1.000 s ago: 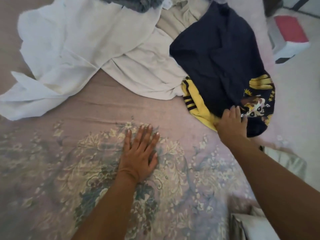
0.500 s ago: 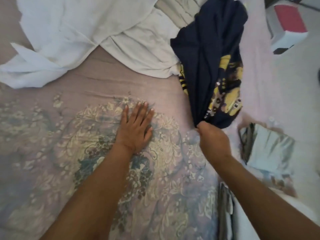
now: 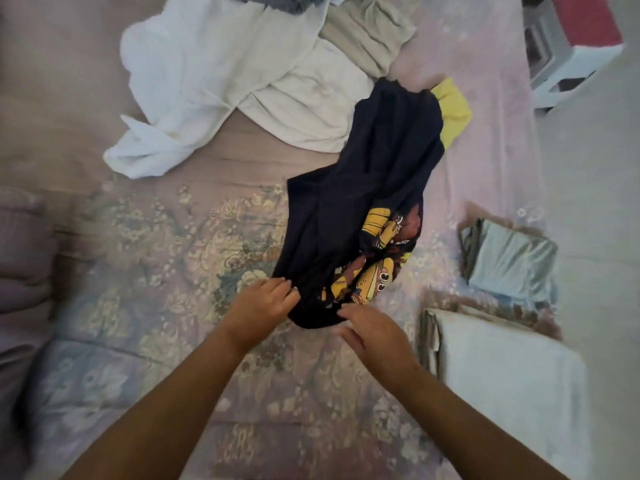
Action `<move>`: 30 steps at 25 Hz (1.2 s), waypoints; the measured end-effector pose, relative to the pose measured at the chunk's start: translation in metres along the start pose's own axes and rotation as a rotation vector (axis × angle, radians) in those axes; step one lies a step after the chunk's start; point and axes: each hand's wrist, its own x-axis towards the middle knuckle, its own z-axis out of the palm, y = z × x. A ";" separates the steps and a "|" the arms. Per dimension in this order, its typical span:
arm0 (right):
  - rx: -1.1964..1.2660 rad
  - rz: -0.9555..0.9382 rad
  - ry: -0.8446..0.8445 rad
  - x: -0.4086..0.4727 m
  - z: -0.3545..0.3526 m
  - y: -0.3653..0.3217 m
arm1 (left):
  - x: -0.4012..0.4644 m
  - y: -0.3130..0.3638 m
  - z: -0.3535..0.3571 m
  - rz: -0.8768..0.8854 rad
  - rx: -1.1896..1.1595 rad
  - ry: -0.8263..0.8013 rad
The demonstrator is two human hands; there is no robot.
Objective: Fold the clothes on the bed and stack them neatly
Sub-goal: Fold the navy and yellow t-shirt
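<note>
The left hand has its fingers curled over the near left edge of the navy shirt, gripping the dark cloth. The right hand, just at 3 o'clock of the left, lies with fingers fairly straight and tips touching the shirt's near hem; whether it pinches the fabric cannot be told. The navy shirt lies bunched at the centre of the bed, its yellow print turned toward 5 o'clock and a yellow sleeve at its 1 o'clock end. At 11 o'clock a white garment sprawls unfolded, touching a beige garment at 12 o'clock. At 3 o'clock a folded grey-green piece rests near the bed's edge, with a folded pale piece at 4 o'clock.
</note>
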 end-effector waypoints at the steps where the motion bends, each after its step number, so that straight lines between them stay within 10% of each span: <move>1: 0.005 0.054 0.022 0.008 -0.005 0.009 | -0.010 -0.002 -0.003 -0.027 -0.001 -0.003; 12: -0.430 -0.008 -0.138 0.142 -0.046 0.049 | -0.157 0.032 -0.035 -0.154 -0.017 -0.610; 16: -0.281 0.563 -0.018 0.161 -0.032 0.048 | -0.090 -0.004 -0.019 -0.480 -0.123 -0.229; 20: 0.463 1.164 0.209 0.138 -0.012 0.061 | -0.027 0.006 0.014 -0.686 -0.271 -0.360; 26: 0.505 0.862 0.444 0.158 -0.040 0.042 | -0.004 0.011 0.006 -0.513 -0.050 -0.443; 30: 0.422 0.341 0.262 0.165 -0.022 -0.040 | -0.019 -0.015 -0.035 -0.804 -0.028 -0.041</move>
